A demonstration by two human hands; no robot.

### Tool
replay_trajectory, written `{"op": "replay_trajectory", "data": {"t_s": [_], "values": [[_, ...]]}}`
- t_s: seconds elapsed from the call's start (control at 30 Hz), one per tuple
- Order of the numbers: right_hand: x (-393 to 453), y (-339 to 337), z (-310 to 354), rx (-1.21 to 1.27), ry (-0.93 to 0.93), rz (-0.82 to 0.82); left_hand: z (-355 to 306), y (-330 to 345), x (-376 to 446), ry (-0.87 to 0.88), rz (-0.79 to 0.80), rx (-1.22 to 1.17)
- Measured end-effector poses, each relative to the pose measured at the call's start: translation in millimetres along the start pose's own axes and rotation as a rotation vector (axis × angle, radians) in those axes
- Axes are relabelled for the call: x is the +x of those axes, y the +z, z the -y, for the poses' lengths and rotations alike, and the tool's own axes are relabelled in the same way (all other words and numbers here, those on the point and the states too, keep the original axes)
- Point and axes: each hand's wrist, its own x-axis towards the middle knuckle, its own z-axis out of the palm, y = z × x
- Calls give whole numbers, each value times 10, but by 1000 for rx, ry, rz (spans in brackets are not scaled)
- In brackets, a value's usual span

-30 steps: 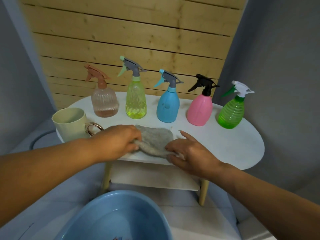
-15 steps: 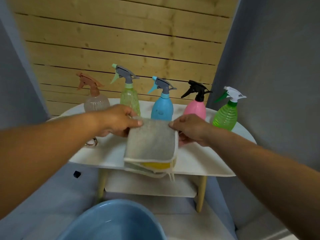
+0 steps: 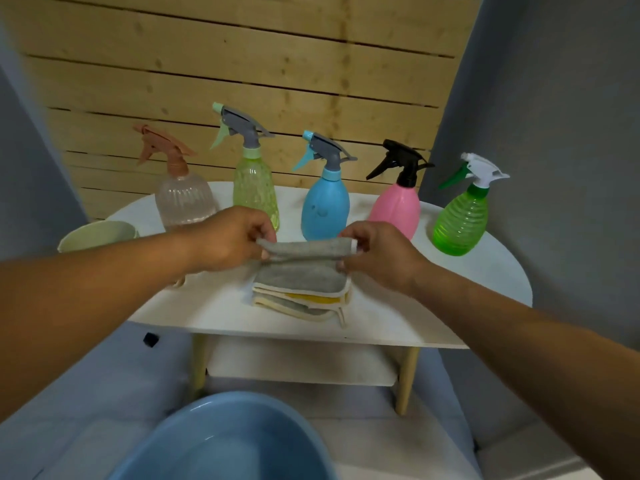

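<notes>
Head view is showing us pinching with both hands: our left hand [image 3: 232, 239] and right hand [image 3: 379, 256] are each nipping a far corner of the grey cloth [image 3: 301, 277] between thumb and fingers. Half a second ago we were holding it up, hanging open. Now we are laying it in layers on the white surface [image 3: 433, 306], towards its near edge, and turning the far edge over. We are judging the fold nearly made. A blue spray bottle [image 3: 323, 209] is standing just beyond, and a blue basin [image 3: 225, 441] is sitting nearest us.
</notes>
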Motion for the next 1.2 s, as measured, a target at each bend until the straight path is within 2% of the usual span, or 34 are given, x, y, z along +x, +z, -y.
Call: {"op": "replay_trajectory", "data": {"t_s": [0.17,0.23,0.3,0.37,0.4,0.47,0.53,0.6,0.67,0.73,0.8,0.93,1.03,1.1,1.2], "values": [[-542,116,-56,-390,-507,142,-28,3,-487,114,293,400],[-645,110,-25,-349,-540,150,-52,16,-576,112,352,487],[-642,116,57,-171,-408,34,-128,-2,-563,83,310,418],[-510,118,116,-130,-132,-73,-200,24,-461,13,171,254],[-431,114,153,-189,20,-29,-230,58,-413,-33,131,207],[-328,158,164,-327,210,164,-248,163,-330,-120,179,227],[-309,200,151,-328,236,255,-228,240,-294,-196,239,223],[-342,162,161,-109,223,230,-254,205,-313,-236,221,108],[-396,83,181,181,275,239,-294,133,-355,-309,198,-108],[-410,24,201,309,342,281,-303,119,-403,-364,178,-265],[-389,70,188,219,369,283,-249,195,-416,-344,130,-207],[-366,208,190,-157,386,226,-171,394,-444,-172,120,192],[-378,176,193,-142,399,132,-153,389,-494,105,93,476],[-420,183,192,-158,330,101,-71,373,-521,226,175,640],[-470,252,186,-123,220,134,39,419,-546,104,346,487]]}}
